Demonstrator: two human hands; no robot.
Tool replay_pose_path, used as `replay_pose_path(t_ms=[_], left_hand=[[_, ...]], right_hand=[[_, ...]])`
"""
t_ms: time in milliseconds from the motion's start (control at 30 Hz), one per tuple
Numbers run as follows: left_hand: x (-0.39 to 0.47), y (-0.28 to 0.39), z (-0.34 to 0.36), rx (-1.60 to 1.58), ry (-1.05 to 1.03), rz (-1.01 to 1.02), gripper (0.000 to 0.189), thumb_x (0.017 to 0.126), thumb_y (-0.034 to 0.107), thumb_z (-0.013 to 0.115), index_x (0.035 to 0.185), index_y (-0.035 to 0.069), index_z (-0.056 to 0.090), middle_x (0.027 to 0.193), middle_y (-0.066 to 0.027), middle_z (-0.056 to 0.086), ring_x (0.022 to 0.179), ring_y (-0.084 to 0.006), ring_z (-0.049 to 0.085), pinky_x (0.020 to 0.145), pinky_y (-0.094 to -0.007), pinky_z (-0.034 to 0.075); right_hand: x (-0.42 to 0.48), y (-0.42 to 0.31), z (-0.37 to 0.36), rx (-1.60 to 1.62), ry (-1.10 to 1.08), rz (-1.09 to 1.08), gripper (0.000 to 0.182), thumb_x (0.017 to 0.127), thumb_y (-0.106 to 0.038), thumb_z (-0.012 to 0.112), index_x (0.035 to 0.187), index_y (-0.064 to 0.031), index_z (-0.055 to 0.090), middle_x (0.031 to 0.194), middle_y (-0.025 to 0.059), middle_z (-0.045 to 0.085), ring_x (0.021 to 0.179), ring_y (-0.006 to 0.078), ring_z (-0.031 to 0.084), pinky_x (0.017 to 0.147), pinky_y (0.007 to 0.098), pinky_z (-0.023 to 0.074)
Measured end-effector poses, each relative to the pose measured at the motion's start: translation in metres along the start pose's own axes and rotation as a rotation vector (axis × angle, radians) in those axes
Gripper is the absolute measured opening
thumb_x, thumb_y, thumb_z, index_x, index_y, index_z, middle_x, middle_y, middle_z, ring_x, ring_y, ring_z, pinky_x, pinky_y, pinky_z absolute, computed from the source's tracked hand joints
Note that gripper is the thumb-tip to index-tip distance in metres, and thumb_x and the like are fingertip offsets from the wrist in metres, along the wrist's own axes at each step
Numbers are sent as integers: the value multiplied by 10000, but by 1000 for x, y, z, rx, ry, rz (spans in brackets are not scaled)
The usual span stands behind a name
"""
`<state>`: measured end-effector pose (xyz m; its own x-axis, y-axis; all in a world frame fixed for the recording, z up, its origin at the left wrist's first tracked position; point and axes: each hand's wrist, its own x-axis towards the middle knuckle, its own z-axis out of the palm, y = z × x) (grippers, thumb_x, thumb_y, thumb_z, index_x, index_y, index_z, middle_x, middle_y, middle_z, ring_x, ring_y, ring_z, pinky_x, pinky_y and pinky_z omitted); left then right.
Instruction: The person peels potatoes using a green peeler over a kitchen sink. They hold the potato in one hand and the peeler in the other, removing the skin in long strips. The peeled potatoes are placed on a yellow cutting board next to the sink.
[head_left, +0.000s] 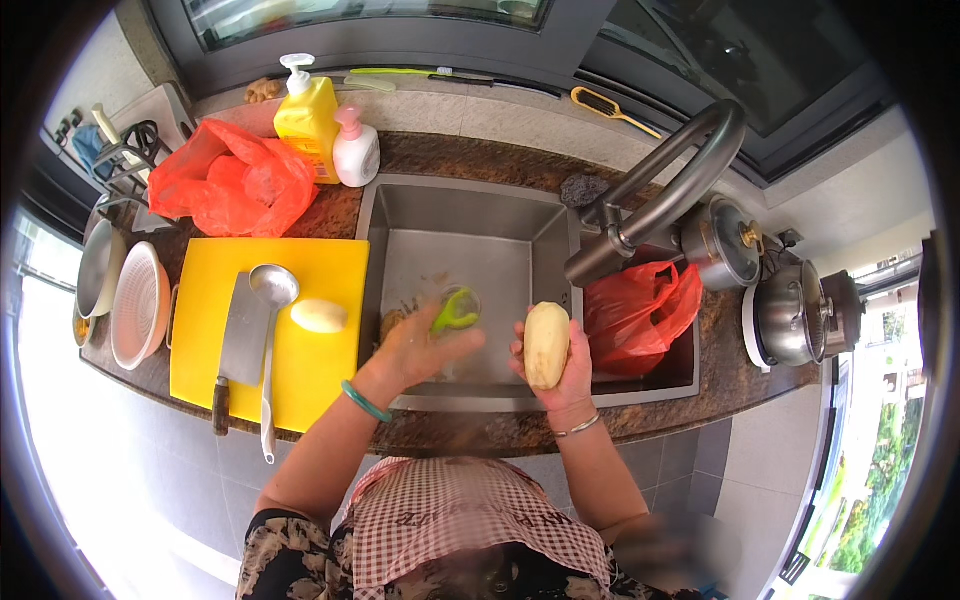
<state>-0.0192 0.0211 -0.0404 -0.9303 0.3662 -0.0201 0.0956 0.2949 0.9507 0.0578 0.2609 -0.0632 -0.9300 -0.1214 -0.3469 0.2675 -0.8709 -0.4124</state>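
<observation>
My right hand holds a peeled potato upright over the right part of the stainless steel sink. My left hand is over the sink's left part with its fingers spread. A green peeler lies beyond its fingers, near the drain; whether the hand touches it I cannot tell. Something brown, partly hidden by the left hand, lies at the sink's left side. On the yellow cutting board rest a peeled potato, a cleaver and a metal ladle, whose handle lies beside the blade.
A dark faucet arches over the sink's right edge. Red plastic bags lie behind the board and in the small right basin. Soap bottles stand behind. Pots are at right, a colander at left. The cleaver's handle overhangs the board.
</observation>
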Motion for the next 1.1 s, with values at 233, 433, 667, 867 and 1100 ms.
replay_pose_path(t_ms=[233, 433, 667, 867, 1100], left_hand=[[-24, -22, 29, -360, -36, -295, 404, 911, 343, 775, 1094, -9, 704, 703, -9, 637, 593, -72, 530, 546, -245, 442], [-32, 26, 40, -446, -186, -478, 314, 982, 289, 692, 1122, 8, 680, 684, 6, 600, 525, -79, 504, 479, -229, 405], [-31, -3, 38, -831, -6, -581, 303, 975, 261, 712, 1195, 69, 633, 824, -8, 596, 594, -111, 544, 512, -283, 453], [-24, -3, 40, -1061, 74, -581, 278, 972, 272, 707, 1179, 89, 684, 914, -6, 685, 609, -113, 591, 516, -268, 468], [-14, 12, 43, -681, 111, -623, 235, 1003, 310, 659, 1062, 83, 679, 784, -2, 627, 565, -119, 546, 523, -298, 454]], right_hand=[[6, 17, 16, 57, 80, -91, 523, 989, -529, 546, 1325, -128, 564, 1347, 151, 609, 1268, 359, 571, 1068, 566, 450], [7, 36, 18, -100, 54, -243, 463, 1048, -407, 502, 1416, -133, 442, 1459, 150, 524, 1357, 354, 498, 1114, 527, 418], [-18, 21, 16, -436, -15, -240, 447, 1041, -196, 555, 1451, -149, 384, 1455, 150, 504, 1345, 313, 511, 1081, 485, 476], [-32, 13, 22, -667, -22, -80, 482, 991, -120, 620, 1416, -133, 392, 1311, 120, 575, 1088, 273, 674, 915, 433, 602], [-32, -4, -4, -479, -12, 148, 710, 851, -97, 713, 1467, -108, 360, 1253, 97, 621, 935, 254, 719, 783, 380, 632]])
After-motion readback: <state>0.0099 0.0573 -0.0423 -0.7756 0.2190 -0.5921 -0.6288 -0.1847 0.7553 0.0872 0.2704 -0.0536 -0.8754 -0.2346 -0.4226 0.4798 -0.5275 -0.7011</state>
